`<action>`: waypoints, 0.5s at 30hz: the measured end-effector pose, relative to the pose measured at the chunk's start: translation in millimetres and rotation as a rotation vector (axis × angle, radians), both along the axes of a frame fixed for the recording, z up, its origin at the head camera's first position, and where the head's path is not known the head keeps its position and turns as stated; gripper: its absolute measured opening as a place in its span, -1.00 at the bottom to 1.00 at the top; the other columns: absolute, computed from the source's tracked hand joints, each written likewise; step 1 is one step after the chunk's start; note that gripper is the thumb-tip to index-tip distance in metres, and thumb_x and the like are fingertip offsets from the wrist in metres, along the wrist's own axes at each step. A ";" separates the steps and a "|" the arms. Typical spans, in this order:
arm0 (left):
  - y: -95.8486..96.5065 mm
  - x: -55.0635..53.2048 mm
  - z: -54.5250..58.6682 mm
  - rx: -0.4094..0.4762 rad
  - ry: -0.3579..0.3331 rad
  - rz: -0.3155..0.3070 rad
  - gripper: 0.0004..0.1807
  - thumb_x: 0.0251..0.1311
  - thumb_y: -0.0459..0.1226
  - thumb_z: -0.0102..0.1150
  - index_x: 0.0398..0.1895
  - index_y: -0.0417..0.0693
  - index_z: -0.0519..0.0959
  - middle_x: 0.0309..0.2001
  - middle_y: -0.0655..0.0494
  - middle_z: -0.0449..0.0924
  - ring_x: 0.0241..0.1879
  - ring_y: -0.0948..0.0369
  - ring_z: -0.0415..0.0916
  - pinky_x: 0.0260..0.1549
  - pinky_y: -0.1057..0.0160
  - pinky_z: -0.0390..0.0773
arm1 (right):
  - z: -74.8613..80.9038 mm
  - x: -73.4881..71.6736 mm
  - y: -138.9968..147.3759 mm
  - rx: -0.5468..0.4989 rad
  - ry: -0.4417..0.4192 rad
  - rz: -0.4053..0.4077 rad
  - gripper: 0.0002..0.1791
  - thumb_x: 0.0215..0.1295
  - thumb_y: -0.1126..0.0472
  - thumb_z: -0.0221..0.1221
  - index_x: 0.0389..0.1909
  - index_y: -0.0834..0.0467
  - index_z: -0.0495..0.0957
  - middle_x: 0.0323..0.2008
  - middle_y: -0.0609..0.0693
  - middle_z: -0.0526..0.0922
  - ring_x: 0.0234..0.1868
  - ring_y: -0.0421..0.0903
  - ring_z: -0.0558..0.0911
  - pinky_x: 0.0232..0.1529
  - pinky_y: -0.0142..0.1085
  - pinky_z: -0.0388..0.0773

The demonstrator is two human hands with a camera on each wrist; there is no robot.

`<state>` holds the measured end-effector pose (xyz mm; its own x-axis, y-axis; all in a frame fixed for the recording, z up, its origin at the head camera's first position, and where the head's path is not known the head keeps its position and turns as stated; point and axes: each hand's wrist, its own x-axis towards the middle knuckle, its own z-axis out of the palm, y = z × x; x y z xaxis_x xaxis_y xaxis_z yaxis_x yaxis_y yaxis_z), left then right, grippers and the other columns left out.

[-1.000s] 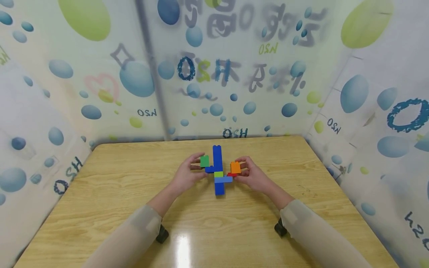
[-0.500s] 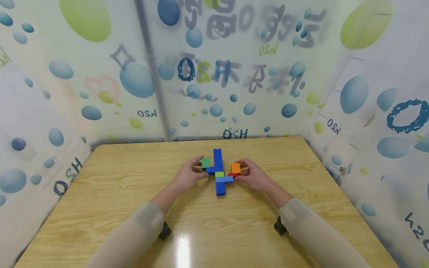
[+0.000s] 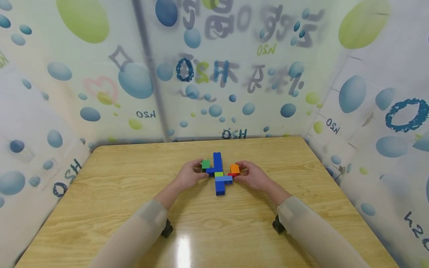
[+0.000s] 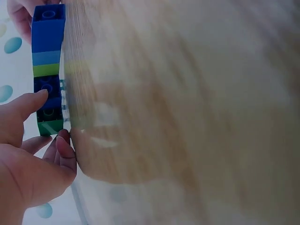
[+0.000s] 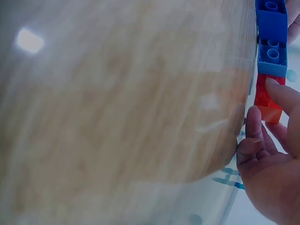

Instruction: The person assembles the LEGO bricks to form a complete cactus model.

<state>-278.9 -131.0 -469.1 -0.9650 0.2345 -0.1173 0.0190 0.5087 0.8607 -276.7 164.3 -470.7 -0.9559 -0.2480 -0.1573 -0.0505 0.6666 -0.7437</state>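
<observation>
One joined toy building-block model lies between the hands in the head view. Dark blue blocks (image 3: 218, 162) form its long middle, crossed by a lime block (image 3: 219, 174) and a light blue block (image 3: 223, 179). A green block (image 3: 206, 164) tops its left arm; an orange block (image 3: 235, 169) sits over a red block (image 3: 232, 174) on the right. My left hand (image 3: 189, 175) pinches the left arm, its thumb on the dark blue block (image 4: 47, 86) in the left wrist view. My right hand (image 3: 254, 176) grips the right arm, thumb on the red block (image 5: 263, 79).
A wooden table (image 3: 134, 163) spreads under both hands. Behind and beside it hang printed sheets (image 3: 214, 93) with balloon-like spots and lettering. Dark wrist-worn devices (image 3: 167, 228) show beneath the sleeves.
The model's far end has come down in the head view, while its near end stays about level. Both hands have shifted slightly with it and keep their hold.
</observation>
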 end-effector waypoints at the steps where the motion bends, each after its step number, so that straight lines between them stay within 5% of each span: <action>1: -0.2 -0.6 -0.1 -0.008 0.001 -0.003 -0.18 0.48 -0.28 0.39 0.70 -0.24 0.25 0.50 -0.29 0.50 0.43 -0.19 0.54 0.34 -0.11 0.68 | -0.5 -0.5 -0.4 0.009 0.001 -0.001 -0.32 0.51 0.10 0.42 0.57 0.04 0.46 0.39 0.13 0.61 0.09 0.03 0.61 0.30 -0.03 0.65; 15: 1.7 -2.4 -0.4 -0.072 0.017 -0.008 -0.20 0.49 -0.27 0.38 0.68 -0.29 0.26 0.50 -0.33 0.48 0.44 -0.22 0.51 0.42 -0.18 0.59 | -0.3 -0.9 -0.9 0.039 0.021 0.014 -0.28 0.54 0.09 0.38 0.62 0.09 0.40 0.42 0.15 0.60 0.20 0.08 0.64 0.43 0.07 0.62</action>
